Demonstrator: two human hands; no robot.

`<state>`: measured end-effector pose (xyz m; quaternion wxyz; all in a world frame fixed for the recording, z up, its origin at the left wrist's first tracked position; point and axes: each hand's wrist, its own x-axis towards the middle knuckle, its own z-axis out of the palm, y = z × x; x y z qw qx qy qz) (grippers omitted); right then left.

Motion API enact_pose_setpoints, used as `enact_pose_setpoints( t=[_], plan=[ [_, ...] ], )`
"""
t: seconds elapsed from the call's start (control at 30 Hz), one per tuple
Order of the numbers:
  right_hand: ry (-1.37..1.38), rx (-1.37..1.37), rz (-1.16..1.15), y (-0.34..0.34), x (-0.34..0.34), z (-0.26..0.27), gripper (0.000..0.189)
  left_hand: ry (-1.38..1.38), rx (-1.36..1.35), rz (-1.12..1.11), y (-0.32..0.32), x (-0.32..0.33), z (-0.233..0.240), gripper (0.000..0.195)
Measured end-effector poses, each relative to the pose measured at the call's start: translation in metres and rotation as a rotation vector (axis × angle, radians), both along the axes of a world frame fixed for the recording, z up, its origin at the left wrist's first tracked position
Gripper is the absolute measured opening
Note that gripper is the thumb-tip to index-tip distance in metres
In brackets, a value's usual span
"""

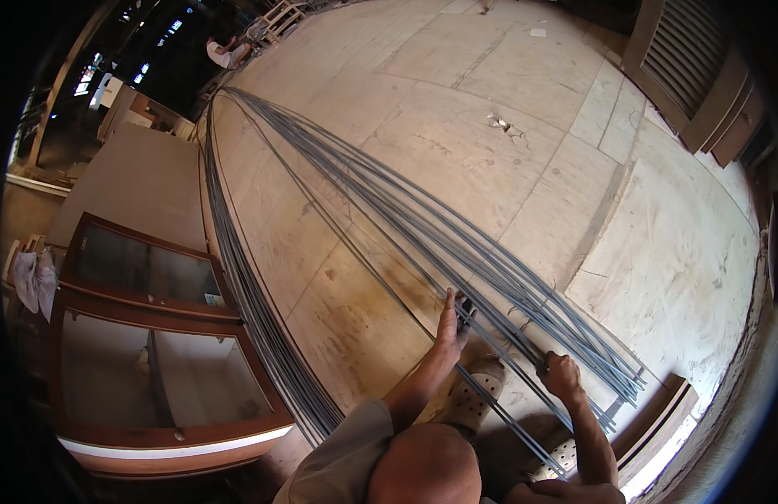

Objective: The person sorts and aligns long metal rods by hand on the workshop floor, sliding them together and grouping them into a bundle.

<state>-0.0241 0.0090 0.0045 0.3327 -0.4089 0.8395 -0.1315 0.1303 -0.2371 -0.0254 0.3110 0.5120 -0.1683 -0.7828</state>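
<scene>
Long thin steel rods [389, 217] run from a bent far end towards me and fan out over the floor. My right hand [562, 376] is closed around several of them near their cut ends. My left hand [455, 321] is further up, its thumb raised and its fingers dark, touching rods that pass between thumb and fingers. How firmly it holds them is hidden. Some rods reach past my left hand to the perforated clogs [480, 394] on my feet. A second, denser bundle of rods [247, 283] lies along the left side.
Left of the rods are wood-framed glass doors [152, 372] and a large brown panel [143, 183]. A louvered wooden shutter [685, 53] stands at upper right. Wooden boards [653, 416] lie near the rod ends. A seated person [225, 53] is far off. The floor [527, 170] has a broken patch.
</scene>
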Motion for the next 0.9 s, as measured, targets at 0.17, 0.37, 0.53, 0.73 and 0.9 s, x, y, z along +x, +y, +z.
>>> enact_pose_setpoints(
  t=[0.17,0.37,0.53,0.73,0.9],
  plan=[
    [0.119,-0.1,-0.193,-0.006,-0.033,0.069,0.029,0.07,0.087,0.133,0.002,0.01,-0.008,0.042],
    [0.16,-0.117,-0.096,-0.019,-0.028,0.116,0.026,-0.027,0.0,0.014,-0.006,0.037,-0.017,0.034],
    [-0.006,-0.04,-0.139,0.02,-0.016,0.029,0.031,0.197,0.161,-0.043,-0.005,0.011,0.063,0.037],
    [-0.12,-0.097,-0.13,0.006,0.003,0.015,0.041,0.199,0.123,-0.006,-0.022,0.04,0.057,0.041],
    [-0.094,-0.245,-0.145,0.048,-0.005,-0.038,0.045,0.21,0.144,-0.143,-0.012,0.034,-0.002,0.042]
  ],
)
